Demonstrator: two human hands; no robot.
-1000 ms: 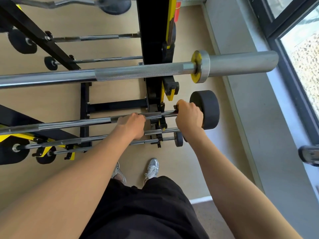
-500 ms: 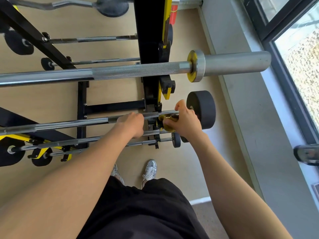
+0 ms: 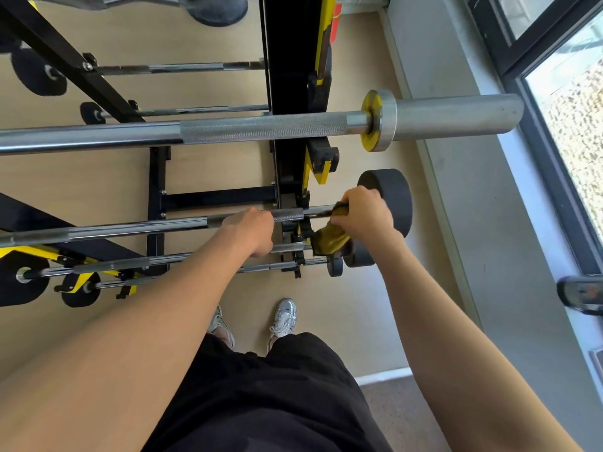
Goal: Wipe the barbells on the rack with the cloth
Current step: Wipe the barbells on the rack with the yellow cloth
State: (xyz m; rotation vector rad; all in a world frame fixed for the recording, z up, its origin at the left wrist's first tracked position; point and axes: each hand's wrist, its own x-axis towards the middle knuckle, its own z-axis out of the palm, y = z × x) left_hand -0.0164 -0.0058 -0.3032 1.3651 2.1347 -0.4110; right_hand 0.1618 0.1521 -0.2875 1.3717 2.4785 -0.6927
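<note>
**Wiping the right end of 1 barbell**

The person stood over the rack (image 3: 287, 60) and worked on 1 thin barbell (image 3: 130, 230) in the middle of it. The left hand (image 3: 251, 228) had its grip closed around the bar, likely to hold it steady. The right hand (image 3: 365, 213) had its grip closed on the yellow cloth (image 3: 329, 241). It held the cloth against the bar, just beside the black weight (image 3: 393, 197) at the right end. Part of the cloth hung loose under the hand.

The job looked far from done. The cloth was only at the end of this 1 bar. I could not tell from the shine how much of the bar was already clean. The big barbell (image 3: 261, 128) above, the lower barbells (image 3: 130, 264) near the floor and the back bars (image 3: 179, 67) probably needed a wipe too.

1 second earlier, the right hand was a tight fist on the bar and the cloth was hidden under it. Half a second later, a small bit of yellow peeked out. Now a big piece of cloth showed below the hand. The right hand had stayed next to the black weight. The left hand had stayed at the same spot on the bar.
</note>
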